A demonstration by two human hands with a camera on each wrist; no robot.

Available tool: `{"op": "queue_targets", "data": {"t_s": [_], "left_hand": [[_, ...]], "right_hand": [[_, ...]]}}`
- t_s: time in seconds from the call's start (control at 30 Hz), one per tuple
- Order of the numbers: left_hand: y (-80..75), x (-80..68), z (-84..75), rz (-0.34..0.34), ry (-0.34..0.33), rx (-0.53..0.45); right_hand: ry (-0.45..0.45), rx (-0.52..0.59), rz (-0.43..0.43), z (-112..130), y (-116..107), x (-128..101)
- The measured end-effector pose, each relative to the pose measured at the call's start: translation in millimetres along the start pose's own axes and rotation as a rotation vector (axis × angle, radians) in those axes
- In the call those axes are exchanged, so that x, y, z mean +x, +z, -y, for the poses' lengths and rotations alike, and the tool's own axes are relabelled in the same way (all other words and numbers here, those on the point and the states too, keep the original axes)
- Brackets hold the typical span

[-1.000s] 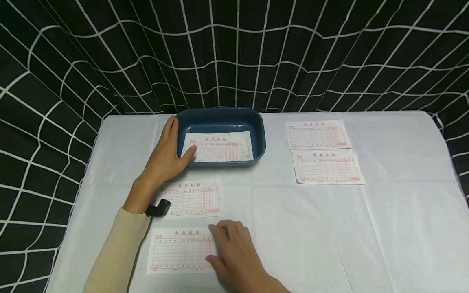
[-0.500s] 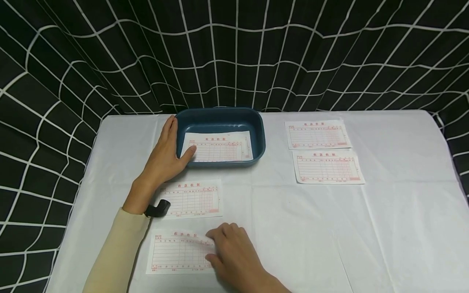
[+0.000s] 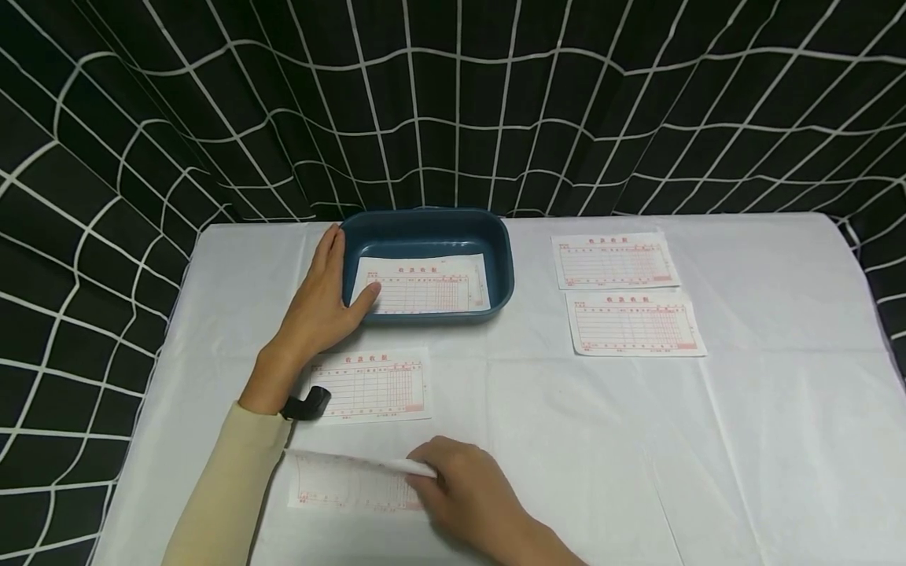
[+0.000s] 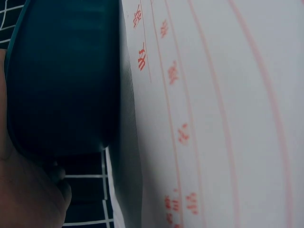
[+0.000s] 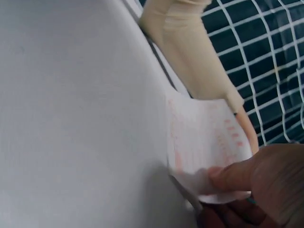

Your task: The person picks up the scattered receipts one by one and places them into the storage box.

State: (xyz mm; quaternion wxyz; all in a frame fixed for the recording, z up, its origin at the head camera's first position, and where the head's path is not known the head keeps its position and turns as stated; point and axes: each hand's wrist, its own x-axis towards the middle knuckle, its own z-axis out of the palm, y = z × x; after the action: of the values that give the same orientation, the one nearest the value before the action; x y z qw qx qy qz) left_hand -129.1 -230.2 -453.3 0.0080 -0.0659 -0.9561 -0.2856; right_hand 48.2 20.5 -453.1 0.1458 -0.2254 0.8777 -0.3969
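Observation:
A dark blue tray stands at the back middle of the white table, with a red-printed receipt slip lying in it. My left hand rests against the tray's left end, fingers along the wall and thumb over the rim; the left wrist view shows that tray wall beside my palm. At the near edge my right hand pinches the right side of the nearest slip and lifts its far edge off the table. In the right wrist view the slip curls up above my thumb.
Another slip lies between the tray and the lifted one. Two more slips lie at the back right. A black cloth with white grid lines hangs behind and round the table. A cream sleeve covers my left forearm.
My right hand has gone from lying on the nearest slip to pinching its right side, and the slip's far edge has risen off the table. The left hand has stayed at the tray.

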Motion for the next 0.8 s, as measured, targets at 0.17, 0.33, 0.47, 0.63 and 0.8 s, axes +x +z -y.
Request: {"op": "queue_targets", "data": {"t_s": [0.17,0.33,0.47,0.63,0.8], "left_hand": [[0.5,0.1,0.1,-0.003,0.000,0.001],[1.1,-0.2,0.0,-0.002,-0.002,0.002],[1.1,-0.3,-0.1,-0.001,-0.001,0.003],[1.2,0.0,-0.4,0.001,0.002,-0.006],[1.3,0.2,0.5,-0.001,0.005,-0.004]], "right_hand": [[0.037,0.135,0.029,-7.5,-14.3,0.9],[0.036,0.228,0.042,-18.1,-26.2,-0.2],[0.012,0.261,0.003,-27.0,-37.8,0.2],[0.069,0.283,-0.037,-35.8,-58.8,4.2],[0.146,0.315,-0.020,-46.9,-85.1,14.7]]}}
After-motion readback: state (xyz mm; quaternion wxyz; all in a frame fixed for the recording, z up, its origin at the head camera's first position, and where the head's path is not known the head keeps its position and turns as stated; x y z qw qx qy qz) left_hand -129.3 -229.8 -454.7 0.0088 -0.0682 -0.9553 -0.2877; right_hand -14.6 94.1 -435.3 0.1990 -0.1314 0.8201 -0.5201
